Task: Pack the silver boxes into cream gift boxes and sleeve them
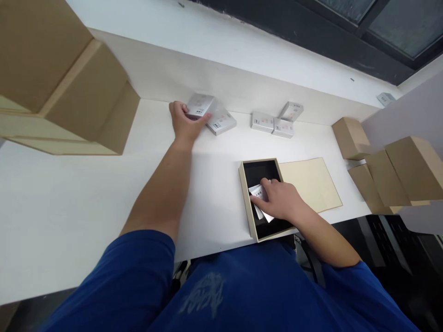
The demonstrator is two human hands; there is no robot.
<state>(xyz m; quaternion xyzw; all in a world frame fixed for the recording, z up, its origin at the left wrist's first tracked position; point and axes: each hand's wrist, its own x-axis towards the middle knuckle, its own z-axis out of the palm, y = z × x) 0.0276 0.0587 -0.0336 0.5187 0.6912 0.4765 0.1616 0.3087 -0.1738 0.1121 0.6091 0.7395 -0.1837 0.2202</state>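
At the back of the white table, my left hand [188, 122] is closed around a small silver box [200, 104]. Right beside that lies another silver box [222, 121], close to my thumb. My right hand [277, 197] reaches into an open cream box [249, 210] with a black inside, near the table's front edge. Between its thumb and fingers is a small white and silver box [259, 192], partly covered by the hand. The cream box's flat lid [311, 184] lies folded out to the right.
Several silver boxes [263, 121] stand along the back wall. Large brown cartons [86, 92] are stacked at the left. More brown boxes [387, 177] sit at the right end, and a small box [386, 98] rests on the ledge.
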